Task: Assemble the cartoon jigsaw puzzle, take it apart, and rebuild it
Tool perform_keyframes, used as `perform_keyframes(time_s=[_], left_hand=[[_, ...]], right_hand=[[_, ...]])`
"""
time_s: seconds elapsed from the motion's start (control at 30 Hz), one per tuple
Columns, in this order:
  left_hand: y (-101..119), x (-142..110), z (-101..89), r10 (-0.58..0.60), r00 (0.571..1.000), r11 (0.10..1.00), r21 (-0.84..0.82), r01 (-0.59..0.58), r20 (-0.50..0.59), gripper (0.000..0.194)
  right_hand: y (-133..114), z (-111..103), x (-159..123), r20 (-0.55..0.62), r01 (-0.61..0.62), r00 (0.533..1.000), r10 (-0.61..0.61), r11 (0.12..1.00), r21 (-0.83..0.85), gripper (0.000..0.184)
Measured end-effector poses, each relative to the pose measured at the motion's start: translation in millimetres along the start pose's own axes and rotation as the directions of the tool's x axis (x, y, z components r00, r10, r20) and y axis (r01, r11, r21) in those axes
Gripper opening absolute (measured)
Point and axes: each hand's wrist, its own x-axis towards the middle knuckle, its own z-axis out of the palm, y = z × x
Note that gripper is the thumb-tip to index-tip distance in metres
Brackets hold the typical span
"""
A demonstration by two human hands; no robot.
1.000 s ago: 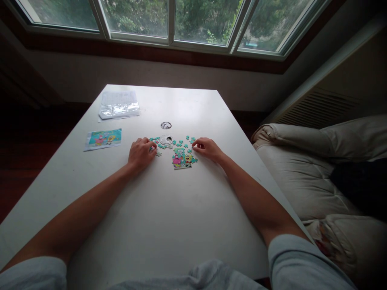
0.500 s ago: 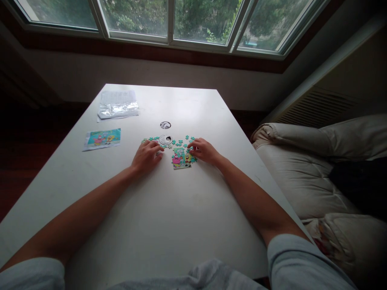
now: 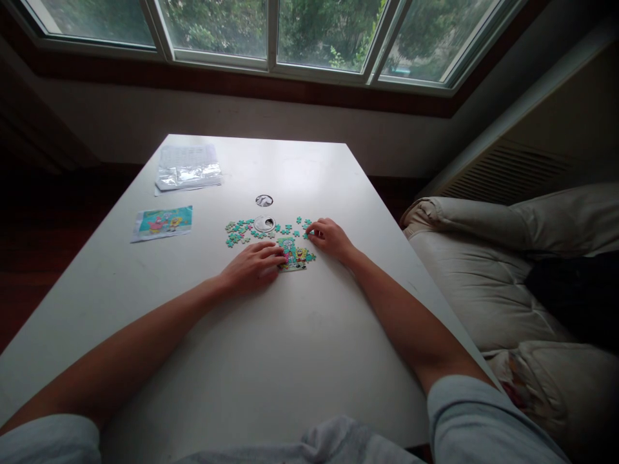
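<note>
A partly assembled jigsaw puzzle (image 3: 292, 255) with cartoon characters lies on the white table. My left hand (image 3: 255, 265) reaches over its left side, fingers stretched out and touching the puzzle, hiding part of the pink figure. Up and to the right of the puzzle is my right hand (image 3: 331, 239), thumb and fingertips pinched together at a small teal puzzle piece (image 3: 306, 236). Loose teal puzzle pieces (image 3: 236, 235) are spread behind and to the left of my left hand. Several more lie between the puzzle and the metal-rimmed hole.
Two round openings are set in the table (image 3: 309, 348): a rimmed one (image 3: 264, 223) among the pieces and another (image 3: 264, 200) behind it. To the left lie a cartoon picture sheet (image 3: 164, 223) and a clear plastic bag (image 3: 188, 169) on papers. A pale sofa (image 3: 478, 277) stands at the right.
My left hand has moved right, from the loose pieces onto the puzzle's left side, uncovering pieces there. My right hand has shifted slightly right, away from the puzzle's top edge.
</note>
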Motion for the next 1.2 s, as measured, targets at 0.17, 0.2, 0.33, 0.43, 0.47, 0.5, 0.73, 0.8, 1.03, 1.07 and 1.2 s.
perform_keyframes(time_s=[0.17,0.2,0.33,0.43,0.47,0.5,0.73,0.8,1.03,1.07,1.2], left_hand=[[4,1,-3.7,0.019,1.000,0.999,-0.035,-0.019,0.014,0.030],[4,1,-4.4,0.023,1.000,0.999,-0.039,-0.022,0.016,0.029],[7,1,-5.9,0.026,0.999,0.999,-0.046,-0.025,0.021,0.028],[10,1,-5.7,0.015,1.000,0.999,-0.049,-0.014,0.015,0.031],[11,1,-5.3,0.008,1.000,0.999,-0.047,-0.008,0.011,0.032],[12,1,-4.7,0.001,1.000,0.999,-0.041,-0.001,0.006,0.034],[16,2,-3.1,-0.012,1.000,1.000,-0.008,0.012,0.003,0.030],[16,2,-4.6,-0.010,1.000,1.000,-0.019,0.010,0.002,0.030],[9,1,-7.7,-0.137,0.985,0.989,0.042,0.142,-0.105,0.029],[4,0,-9.1,-0.200,0.967,0.976,0.060,0.212,-0.157,0.028],[-33,-5,-21.2,-0.432,0.833,0.874,0.067,0.481,-0.346,0.028]], right_hand=[[6,0,0,-0.041,-0.055,0.998,0.057,0.998,0.040,0.014],[6,0,0,-0.049,-0.063,0.997,0.065,0.997,0.054,0.015],[7,-1,0,-0.075,-0.071,0.994,0.077,0.995,0.071,0.017],[6,-1,1,-0.073,-0.075,0.994,0.080,0.995,0.061,0.015],[6,-1,1,-0.071,-0.077,0.994,0.081,0.995,0.060,0.015],[5,-1,1,-0.069,-0.077,0.994,0.082,0.995,0.061,0.014],[3,0,1,-0.052,-0.060,0.997,0.064,0.995,0.075,0.013],[3,0,2,-0.054,-0.058,0.997,0.062,0.996,0.069,0.016],[13,-2,2,-0.113,-0.138,0.984,0.137,0.990,0.003,0.022],[14,-2,2,-0.114,-0.148,0.983,0.147,0.989,-0.004,0.021],[15,-2,1,-0.143,-0.168,0.976,0.165,0.986,-0.010,0.017]])
